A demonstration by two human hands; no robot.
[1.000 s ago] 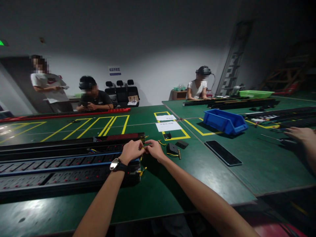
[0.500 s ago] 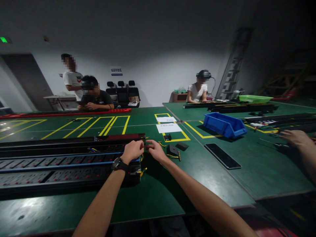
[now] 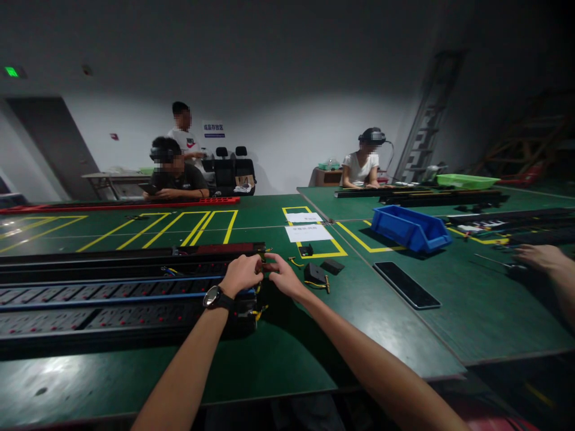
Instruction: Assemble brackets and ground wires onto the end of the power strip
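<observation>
Long black power strips (image 3: 135,317) with red-dotted sockets and blue edges lie side by side at the left. At their right ends, my left hand (image 3: 244,274), with a watch on the wrist, is closed in a pinch. My right hand (image 3: 283,275) meets it from the right, thumb and fingers closed close to the strip end. Whatever sits between the fingertips is too small to make out. Yellow wires (image 3: 259,311) stick out of the nearer strip end. Right of my hands lie a black block-shaped part (image 3: 315,273) with a yellow wire and a flat black piece (image 3: 332,266).
A phone (image 3: 406,285) and a blue bin (image 3: 409,228) are on the green table to the right. Another person's hand (image 3: 545,257) is beside a screwdriver (image 3: 494,261) at the right edge. White paper labels (image 3: 308,233) lie ahead. Several people are across the table.
My hands keep almost the same place, with the right fingers shifting slightly at the strip end. A standing person in the background has moved to the right.
</observation>
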